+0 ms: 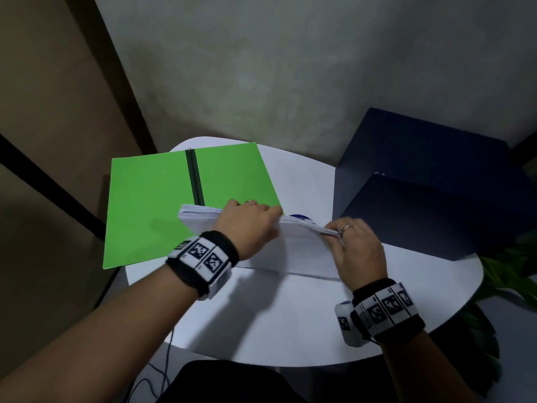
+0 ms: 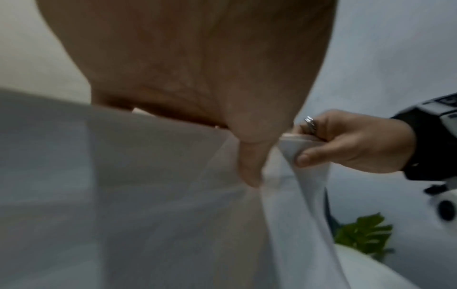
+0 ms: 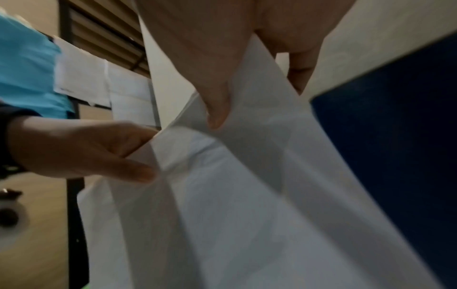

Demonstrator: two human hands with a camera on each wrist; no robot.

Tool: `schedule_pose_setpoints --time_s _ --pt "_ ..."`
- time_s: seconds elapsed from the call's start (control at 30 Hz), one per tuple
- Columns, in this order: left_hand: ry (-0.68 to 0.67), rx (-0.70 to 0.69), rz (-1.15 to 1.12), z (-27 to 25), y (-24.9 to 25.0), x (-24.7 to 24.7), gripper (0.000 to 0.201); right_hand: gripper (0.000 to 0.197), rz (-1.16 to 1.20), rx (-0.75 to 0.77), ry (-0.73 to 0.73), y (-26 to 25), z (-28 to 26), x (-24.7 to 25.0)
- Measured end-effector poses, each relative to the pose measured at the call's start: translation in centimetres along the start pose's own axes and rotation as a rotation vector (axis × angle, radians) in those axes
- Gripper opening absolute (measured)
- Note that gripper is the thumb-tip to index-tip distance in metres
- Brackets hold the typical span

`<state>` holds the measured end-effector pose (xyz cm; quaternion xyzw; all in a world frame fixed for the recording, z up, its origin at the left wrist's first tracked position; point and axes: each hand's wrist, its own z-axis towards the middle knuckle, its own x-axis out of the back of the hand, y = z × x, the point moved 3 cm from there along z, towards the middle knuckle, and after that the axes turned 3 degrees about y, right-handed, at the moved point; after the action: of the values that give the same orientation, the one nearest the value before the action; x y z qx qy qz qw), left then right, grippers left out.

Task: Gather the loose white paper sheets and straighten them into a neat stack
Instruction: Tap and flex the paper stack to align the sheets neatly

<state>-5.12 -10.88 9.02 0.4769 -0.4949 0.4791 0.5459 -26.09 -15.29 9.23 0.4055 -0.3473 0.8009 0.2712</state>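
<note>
A bundle of white paper sheets stands on its lower edge on the white table, held upright between both hands. My left hand grips the top edge near the left end, thumb on the near face. My right hand pinches the right top corner, thumb in front and fingers behind. The sheets fan out unevenly at the left end and sag between the hands. In the left wrist view the right hand shows pinching the paper corner.
An open green folder lies flat at the back left of the table, partly over the edge. A dark blue box stands close on the right. Green plant leaves lie beyond the right rim. A cable hangs below.
</note>
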Motion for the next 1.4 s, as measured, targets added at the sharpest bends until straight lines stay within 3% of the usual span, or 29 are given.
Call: schedule_pose_setpoints --time_s 0.07,0.1,0.17,0.23,0.3,0.37,0.5,0.53,0.67,0.83,0.97,1.03,1.17,1.27,1.4 --pt "0.057 0.036 -0.058 0.8 1.0 0.9 0.025 0.018 -0.034 0.028 0.155 -0.8 1.1 1.5" --pt "0.088 0.077 -0.119 0.9 0.8 1.4 0.025 0.033 -0.021 -0.025 0.258 -0.7 1.4 2.1" --pt "0.206 0.137 -0.33 0.3 -0.8 2.3 0.025 0.077 0.134 -0.251 0.446 0.7 1.5 2.8" --pt "0.335 0.143 -0.649 -0.6 -2.4 2.7 0.023 0.105 0.476 -0.512 0.446 2.2 1.1 1.9" --pt "0.387 0.176 -0.989 -1.0 -3.2 2.7 0.016 0.097 0.949 -0.636 0.337 2.6 1.2 0.3" --pt "0.408 0.21 -1.225 -1.1 -2.9 2.1 0.025 0.072 1.167 -0.67 0.292 2.1 1.6 0.0" --pt "0.479 0.273 -1.11 -2.1 -2.3 0.1 0.029 0.024 1.039 -0.597 0.397 0.8 1.7 1.3" --pt "0.452 0.282 -1.105 -2.6 -2.3 -0.8 0.035 0.022 1.022 -0.583 0.379 0.6 1.1 1.1" --pt "0.262 0.328 -1.333 -4.0 -2.1 -3.5 0.073 0.049 0.963 -0.675 0.236 1.2 -1.6 -1.3" --pt "0.286 0.428 -1.395 -2.9 -2.0 -3.6 0.106 0.06 1.014 -0.705 0.19 1.7 -1.5 -2.1" --pt "0.353 0.425 -1.446 -1.8 -2.1 -2.4 0.105 0.064 1.06 -0.71 0.18 2.3 -1.2 -1.9" --pt "0.345 0.422 -1.477 -1.5 -2.0 -2.3 0.107 0.056 1.04 -0.673 0.149 2.0 -1.0 -1.8" --pt "0.412 0.409 -1.544 -1.2 -1.8 -1.5 0.09 0.051 1.058 -0.677 0.203 1.6 -0.5 -1.3" --pt "0.479 0.381 -1.626 -0.9 -1.8 -0.8 0.088 0.048 1.059 -0.689 0.219 1.6 -0.3 -1.3" --pt "0.416 0.367 -1.613 -0.2 -1.8 -0.3 0.09 0.039 1.022 -0.708 0.212 1.4 -0.5 -1.5"
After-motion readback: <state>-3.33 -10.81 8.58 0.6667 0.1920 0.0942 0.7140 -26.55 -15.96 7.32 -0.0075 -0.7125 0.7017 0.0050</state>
